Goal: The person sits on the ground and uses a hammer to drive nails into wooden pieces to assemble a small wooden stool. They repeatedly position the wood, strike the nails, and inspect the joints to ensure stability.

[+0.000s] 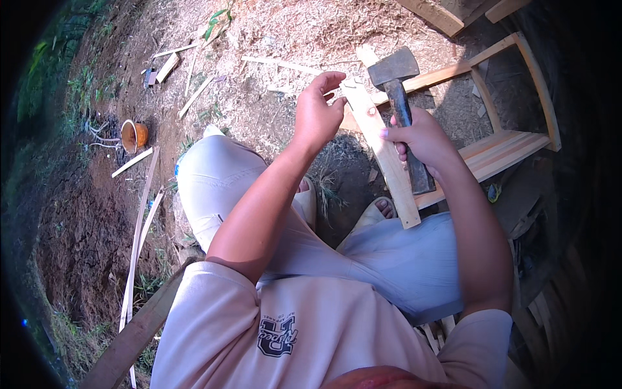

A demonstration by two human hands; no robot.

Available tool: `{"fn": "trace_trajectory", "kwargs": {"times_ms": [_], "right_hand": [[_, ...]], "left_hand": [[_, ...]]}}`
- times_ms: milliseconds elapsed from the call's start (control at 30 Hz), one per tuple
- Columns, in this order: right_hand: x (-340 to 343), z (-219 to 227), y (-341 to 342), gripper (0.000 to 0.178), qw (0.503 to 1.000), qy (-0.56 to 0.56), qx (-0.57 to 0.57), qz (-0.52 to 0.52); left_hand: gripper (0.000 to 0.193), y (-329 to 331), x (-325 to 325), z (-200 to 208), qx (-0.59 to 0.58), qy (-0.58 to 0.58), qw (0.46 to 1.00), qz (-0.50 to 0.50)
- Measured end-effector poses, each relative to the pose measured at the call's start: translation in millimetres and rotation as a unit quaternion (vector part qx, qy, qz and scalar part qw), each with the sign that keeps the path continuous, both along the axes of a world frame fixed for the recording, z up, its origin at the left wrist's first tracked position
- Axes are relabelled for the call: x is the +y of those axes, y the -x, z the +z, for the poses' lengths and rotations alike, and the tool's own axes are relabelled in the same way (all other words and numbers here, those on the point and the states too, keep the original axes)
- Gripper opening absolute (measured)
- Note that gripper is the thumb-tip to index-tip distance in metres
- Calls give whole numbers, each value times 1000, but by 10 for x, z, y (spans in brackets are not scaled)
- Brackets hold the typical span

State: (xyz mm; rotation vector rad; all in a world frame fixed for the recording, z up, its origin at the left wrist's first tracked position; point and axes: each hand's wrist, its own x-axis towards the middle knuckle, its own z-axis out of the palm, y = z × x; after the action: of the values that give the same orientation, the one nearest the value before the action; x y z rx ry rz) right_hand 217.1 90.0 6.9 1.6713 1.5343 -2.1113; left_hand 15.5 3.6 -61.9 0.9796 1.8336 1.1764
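My right hand (424, 139) is wrapped round the dark handle of a hammer (394, 68). Its heavy metal head is raised at the far end, over a pale wooden board (382, 146). My left hand (316, 110) is beside the board's far end, fingers curled but apart, with a gap between thumb and forefinger. Small bits lie on that end of the board, too small to name. The board slants from there toward my right knee and lies across a wooden frame (440, 79) with a slatted panel (508, 154).
Shavings (278, 29) cover the far ground. Loose wood strips (139, 233) and offcuts (168, 67) lie to the left, near an orange-brown bucket (134, 136). A thick plank (139, 330) is at the lower left. More timber (434, 16) shows at the far right.
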Motion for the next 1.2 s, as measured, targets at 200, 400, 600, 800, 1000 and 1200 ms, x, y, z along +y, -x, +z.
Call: {"fn": "trace_trajectory", "kwargs": {"times_ms": [200,400,600,800,1000,1200], "right_hand": [[-18,49,23,25,1000,15,-17,-9],[-26,69,46,26,1000,21,-12,-6],[-27,47,43,25,1000,20,-8,-10],[-32,60,48,25,1000,16,-10,-7],[-56,59,56,23,1000,5,-10,-12],[-51,35,20,24,1000,1,7,-7]], "left_hand": [[33,-72,-22,110,31,27,999,29],[25,-80,-38,34,-20,4,996,84],[27,-31,-35,26,22,-2,999,47],[29,11,-3,-44,118,-22,992,27],[31,-32,82,-169,93,-50,994,41],[30,-60,87,-121,83,-33,995,46]]}}
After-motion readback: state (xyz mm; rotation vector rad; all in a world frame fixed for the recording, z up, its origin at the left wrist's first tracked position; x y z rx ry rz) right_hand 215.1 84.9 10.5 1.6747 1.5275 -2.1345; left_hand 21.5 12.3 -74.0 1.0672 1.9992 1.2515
